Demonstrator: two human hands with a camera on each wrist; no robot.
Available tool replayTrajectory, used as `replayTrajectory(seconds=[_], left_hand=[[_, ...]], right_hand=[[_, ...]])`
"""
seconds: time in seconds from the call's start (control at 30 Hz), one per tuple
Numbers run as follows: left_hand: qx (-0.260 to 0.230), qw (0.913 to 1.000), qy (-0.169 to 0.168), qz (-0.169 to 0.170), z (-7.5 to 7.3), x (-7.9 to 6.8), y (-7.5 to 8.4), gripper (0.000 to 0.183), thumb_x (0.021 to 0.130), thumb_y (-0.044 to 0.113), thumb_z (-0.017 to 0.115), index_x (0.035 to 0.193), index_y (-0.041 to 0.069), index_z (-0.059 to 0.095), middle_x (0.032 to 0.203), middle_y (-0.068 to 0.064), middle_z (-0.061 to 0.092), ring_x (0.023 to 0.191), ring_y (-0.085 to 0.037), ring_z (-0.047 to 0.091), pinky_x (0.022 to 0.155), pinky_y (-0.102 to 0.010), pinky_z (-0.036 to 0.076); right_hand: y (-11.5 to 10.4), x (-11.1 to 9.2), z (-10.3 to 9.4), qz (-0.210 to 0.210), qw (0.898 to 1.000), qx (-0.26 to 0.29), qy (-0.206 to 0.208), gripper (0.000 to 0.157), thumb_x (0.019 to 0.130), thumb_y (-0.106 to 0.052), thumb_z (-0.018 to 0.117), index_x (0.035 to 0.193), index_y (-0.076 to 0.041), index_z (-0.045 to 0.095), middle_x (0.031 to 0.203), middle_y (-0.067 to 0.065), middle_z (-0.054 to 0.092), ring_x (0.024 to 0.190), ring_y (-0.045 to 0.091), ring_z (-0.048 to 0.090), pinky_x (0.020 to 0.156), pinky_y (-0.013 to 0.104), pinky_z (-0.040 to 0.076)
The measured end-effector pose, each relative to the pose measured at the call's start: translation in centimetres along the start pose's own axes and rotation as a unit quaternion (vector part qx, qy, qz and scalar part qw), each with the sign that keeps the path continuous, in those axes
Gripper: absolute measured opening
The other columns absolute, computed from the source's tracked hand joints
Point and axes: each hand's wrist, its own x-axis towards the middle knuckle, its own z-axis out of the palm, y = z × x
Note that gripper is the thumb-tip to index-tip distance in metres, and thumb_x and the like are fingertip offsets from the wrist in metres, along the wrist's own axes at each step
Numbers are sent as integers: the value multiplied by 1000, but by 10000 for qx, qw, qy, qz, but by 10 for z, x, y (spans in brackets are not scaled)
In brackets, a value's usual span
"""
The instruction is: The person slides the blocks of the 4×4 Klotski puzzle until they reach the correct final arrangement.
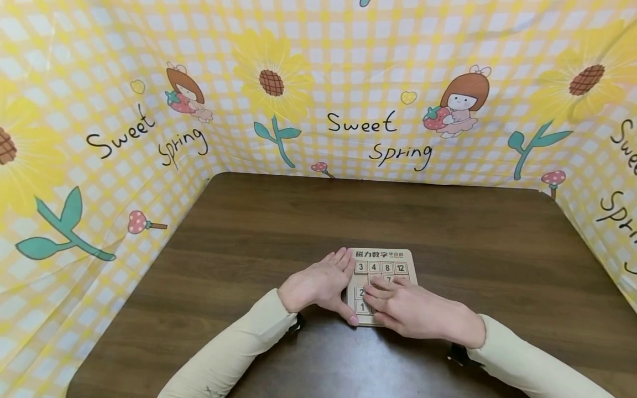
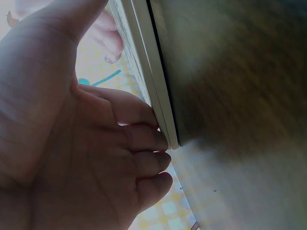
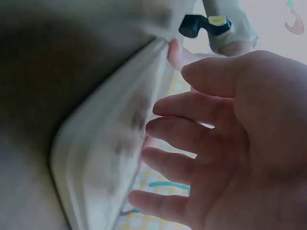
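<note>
A wooden number sliding puzzle (image 1: 410,258) lies flat on the table, with a title in dark characters along its top. Tiles 3 (image 1: 360,267), 4, 8 and 12 form the top row; a bare cell shows below the 3. Tiles 2 and 1 (image 1: 362,307) stand lower on the left. My left hand (image 1: 322,281) rests along the board's left side, fingers extended, thumb at the lower left corner. Its fingertips meet the board's edge (image 2: 152,72) in the left wrist view. Over the lower right tiles spreads my right hand (image 1: 418,310), fingertips at the tiles, hiding several of them.
The brown wooden table (image 1: 278,221) extends around the puzzle. A yellow checked cloth (image 1: 318,72) printed with flowers and "Sweet Spring" hangs behind it and at both sides. Dark wrist devices (image 1: 465,355) sit at both pale sleeves.
</note>
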Motion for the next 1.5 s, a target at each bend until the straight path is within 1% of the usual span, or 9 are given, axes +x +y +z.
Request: replayTrajectory(seconds=[0.13, 0.3, 0.43, 0.6, 0.8, 0.97, 1.17, 1.37, 1.5], left_hand=[[-37, 10000, -7, 5, 1, 0, 0, 129, 68, 81, 65, 157, 2, 13, 165, -16, 4, 154, -27, 4, 127, -37, 12], [-36, 10000, -12, 14, 1, 0, 1, 129, 68, 81, 65, 157, 2, 13, 165, -16, 4, 154, -27, 4, 127, -37, 12], [-60, 10000, -24, -9, 1, 0, 0, 130, 68, 81, 65, 157, 2, 13, 165, -16, 4, 154, -26, 4, 127, -37, 12], [-115, 9999, -49, -41, 0, 0, -2, 130, 68, 81, 65, 157, 2, 11, 166, -15, 2, 154, -26, 3, 127, -37, 11], [-93, 10000, -10, -17, 0, 0, -2, 131, 68, 81, 65, 157, 2, 12, 166, -16, 4, 154, -26, 4, 127, -37, 12], [-98, 10000, 4, 4, 1, 1, -1, 130, 68, 80, 66, 157, 2, 13, 165, -16, 4, 154, -26, 4, 127, -37, 12], [-128, 9999, -11, -11, 1, 1, 0, 130, 68, 80, 66, 157, 2, 13, 166, -16, 3, 154, -26, 4, 127, -36, 11], [-44, 10000, 14, -16, 0, 0, 0, 130, 68, 81, 65, 157, 1, 13, 165, -16, 3, 154, -26, 4, 127, -37, 11], [-71, 10000, 16, -24, 0, -1, 0, 130, 69, 80, 65, 157, 1, 13, 165, -16, 3, 154, -27, 4, 127, -37, 11]], right_hand=[[-3, -2, 2, 78, 9998, 109, -112, 44, 100, -29, 52, 141, -12, 54, 148, 6, 51, 140, 30, 45, 104, 59, 44], [-2, -2, 3, 68, 9999, 123, -65, 44, 100, -29, 52, 140, -12, 55, 148, 6, 52, 140, 31, 45, 104, 59, 45], [2, 2, 2, 34, 10000, 55, 49, 43, 100, -29, 52, 138, -11, 57, 145, 7, 54, 138, 32, 47, 102, 60, 45], [11, 9, 1, 93, 9998, 21, 154, 40, 99, -28, 54, 135, -12, 60, 143, 8, 57, 136, 33, 49, 100, 61, 46], [20, 14, 0, 163, 9998, -71, 92, 40, 100, -29, 54, 137, -13, 59, 143, 7, 56, 138, 33, 46, 102, 59, 45], [21, 13, 1, 127, 9998, -128, 102, 41, 100, -29, 55, 137, -13, 58, 143, 8, 56, 138, 32, 46, 101, 59, 46], [10, 1, 2, 41, 9994, -259, 234, 44, 99, -30, 55, 138, -10, 57, 143, 9, 56, 137, 32, 49, 100, 57, 47], [-9, -13, 2, -371, 9976, -420, 402, 45, 99, -32, 55, 138, -12, 57, 142, 5, 57, 136, 28, 50, 98, 52, 49], [-18, -18, 3, -534, 9964, -487, 432, 46, 98, -34, 57, 139, -14, 57, 143, 4, 57, 135, 27, 51, 98, 52, 50]])
